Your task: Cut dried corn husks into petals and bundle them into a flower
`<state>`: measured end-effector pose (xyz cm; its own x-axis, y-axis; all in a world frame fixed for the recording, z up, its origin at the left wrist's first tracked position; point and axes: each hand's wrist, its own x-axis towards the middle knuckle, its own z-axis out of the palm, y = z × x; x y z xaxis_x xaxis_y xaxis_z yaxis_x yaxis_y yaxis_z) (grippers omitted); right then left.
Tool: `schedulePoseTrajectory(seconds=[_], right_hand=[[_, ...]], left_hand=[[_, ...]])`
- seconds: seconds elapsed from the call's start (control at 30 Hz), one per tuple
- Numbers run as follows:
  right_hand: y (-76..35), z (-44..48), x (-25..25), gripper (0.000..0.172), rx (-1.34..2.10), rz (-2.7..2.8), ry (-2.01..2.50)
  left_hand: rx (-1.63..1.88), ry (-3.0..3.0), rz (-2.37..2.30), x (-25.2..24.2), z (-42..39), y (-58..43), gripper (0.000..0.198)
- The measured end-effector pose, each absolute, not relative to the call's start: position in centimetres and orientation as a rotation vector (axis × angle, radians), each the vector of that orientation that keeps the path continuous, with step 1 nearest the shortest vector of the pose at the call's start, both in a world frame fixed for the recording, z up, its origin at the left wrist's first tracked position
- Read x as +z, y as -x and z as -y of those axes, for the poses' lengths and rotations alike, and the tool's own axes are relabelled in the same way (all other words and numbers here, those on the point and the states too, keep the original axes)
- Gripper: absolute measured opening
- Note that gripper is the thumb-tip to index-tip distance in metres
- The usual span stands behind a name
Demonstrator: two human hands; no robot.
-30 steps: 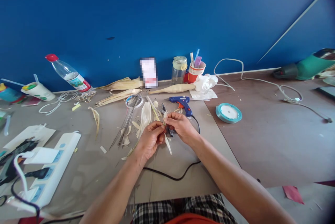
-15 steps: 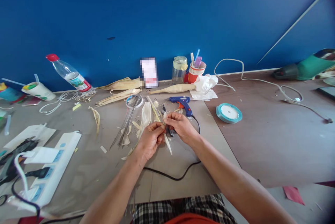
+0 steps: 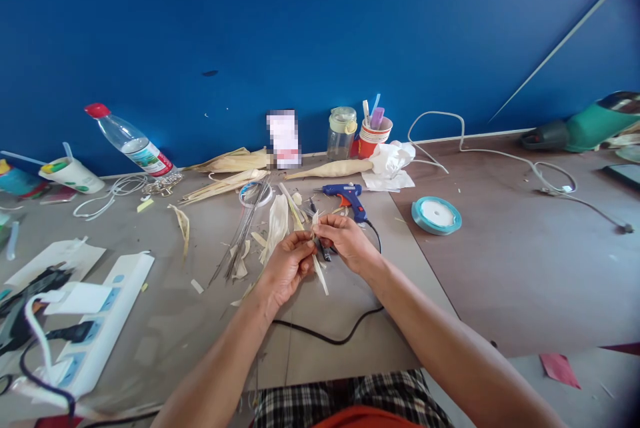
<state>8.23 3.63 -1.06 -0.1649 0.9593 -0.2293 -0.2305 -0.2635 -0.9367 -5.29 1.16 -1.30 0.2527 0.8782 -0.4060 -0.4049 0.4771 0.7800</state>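
Close together over the grey table, my left hand (image 3: 290,261) and my right hand (image 3: 345,239) both pinch a narrow strip of pale corn husk (image 3: 319,273). Its lower end hangs below the fingers and a short tip sticks up above them. Where the fingertips meet, the husk is mostly hidden. Just behind my right hand lies a blue hot glue gun (image 3: 345,196) with an orange trigger. A black-handled tool (image 3: 325,253), partly covered, lies under my hands. Left of them are a wider piece of husk (image 3: 278,221) and a bundle of thin wires (image 3: 245,235).
A roll of teal ribbon (image 3: 436,215) lies to the right. Dried husks (image 3: 225,187), a jar (image 3: 343,133) and paper cups (image 3: 376,138) line the blue wall. At left are a tilted bottle (image 3: 143,148) and a power strip (image 3: 113,321). A black cord (image 3: 335,340) crosses in front.
Almost nothing differs. Both hands keep their pinch on the husk strip in the same place, and the view has shifted very slightly.
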Motion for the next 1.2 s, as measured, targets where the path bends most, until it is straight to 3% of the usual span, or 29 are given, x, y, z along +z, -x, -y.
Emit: schedulePoseTrajectory(seconds=[0.43,0.77,1.2], right_hand=[[-9.03,-3.96,-0.82,0.025,1.75,0.735,1.021],[-8.8,-3.83,-0.79,0.023,1.656,0.832,1.133],[-8.38,-3.56,-1.19,0.024,1.617,0.928,1.137]], left_hand=[[0.953,-0.686,-0.91,-1.39,-0.9,5.36,0.037],[0.959,-0.673,-0.865,-0.66,-0.85,5.7,0.04],[0.951,-0.619,-0.873,-1.27,-0.99,5.3,0.029]])
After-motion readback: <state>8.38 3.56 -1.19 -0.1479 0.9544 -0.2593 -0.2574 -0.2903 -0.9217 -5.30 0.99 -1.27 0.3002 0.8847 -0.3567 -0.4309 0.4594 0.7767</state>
